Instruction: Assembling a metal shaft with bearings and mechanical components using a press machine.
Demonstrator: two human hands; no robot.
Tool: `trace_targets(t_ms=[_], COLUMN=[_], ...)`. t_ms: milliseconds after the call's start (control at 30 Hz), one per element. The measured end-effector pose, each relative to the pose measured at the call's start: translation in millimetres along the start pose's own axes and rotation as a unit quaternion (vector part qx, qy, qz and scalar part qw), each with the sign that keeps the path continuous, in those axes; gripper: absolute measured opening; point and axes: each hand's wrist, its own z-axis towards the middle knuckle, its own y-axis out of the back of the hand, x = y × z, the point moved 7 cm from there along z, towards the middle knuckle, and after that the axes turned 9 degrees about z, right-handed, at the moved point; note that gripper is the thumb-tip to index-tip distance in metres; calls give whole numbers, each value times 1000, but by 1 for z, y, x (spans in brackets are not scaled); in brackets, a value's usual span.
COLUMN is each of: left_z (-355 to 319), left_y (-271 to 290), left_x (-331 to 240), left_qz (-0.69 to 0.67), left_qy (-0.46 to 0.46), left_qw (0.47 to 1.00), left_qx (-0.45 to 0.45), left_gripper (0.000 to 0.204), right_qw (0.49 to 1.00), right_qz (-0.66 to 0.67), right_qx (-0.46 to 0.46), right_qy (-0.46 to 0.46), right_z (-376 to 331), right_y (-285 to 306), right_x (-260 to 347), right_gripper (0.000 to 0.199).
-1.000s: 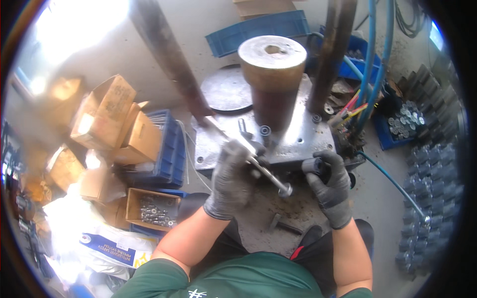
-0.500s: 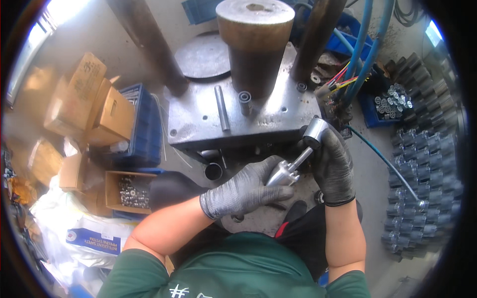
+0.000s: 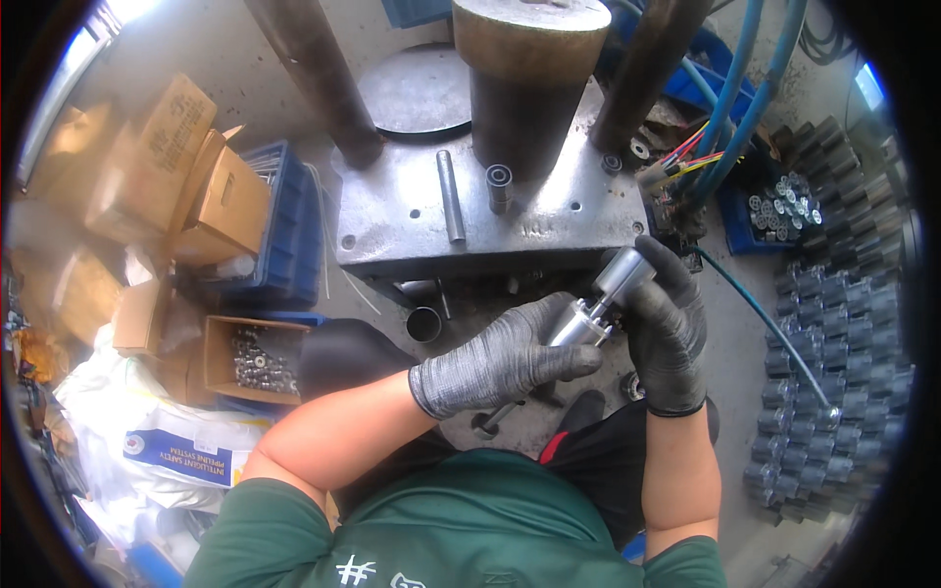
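Both hands wear dark grey gloves and hold one silver metal cylinder part (image 3: 600,302) in front of my chest. My left hand (image 3: 510,355) wraps the lower end of it. My right hand (image 3: 668,328) grips its upper, wider end from the right. Just above the hands is the steel base plate (image 3: 559,220) of a press, with a thin steel rod (image 3: 450,194) and a small bushing (image 3: 499,184) lying on it. A thick brown ram (image 3: 524,88) stands over the plate.
Cardboard boxes (image 3: 186,186) and a blue crate (image 3: 284,230) stand at the left, with an open box of small metal parts (image 3: 257,361) below them. Rows of grey fittings (image 3: 823,343) line the right side. Blue hoses (image 3: 745,88) and coloured wires run at the upper right.
A second ago my hands worked a wrench on the press plate. Since then they have come down to my chest and now hold the silver cylinder part between them.
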Motion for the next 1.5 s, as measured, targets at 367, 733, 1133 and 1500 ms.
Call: trace_targets(t_ms=[367,733,1133,1500], left_z=[6,0,-19,-25], left_y=[6,24,81,96], left_x=[-2,6,-45,-61], left_qz=[101,-71,-131,-175], left_qy=[-90,-143,-379,-453], left_qw=[991,983,878,814], left_qx=[-10,-89,-261,-318], left_gripper=[80,60,49,46], right_qw=[995,951,864,848], right_qz=[-32,-259,-471,-467], right_qx=[82,4,40,-77], right_qy=[55,166,175,237], right_z=[-8,49,89,82], right_y=[-8,24,28,42], right_x=[9,-5,-57,-55], right_gripper=[61,51,34,41])
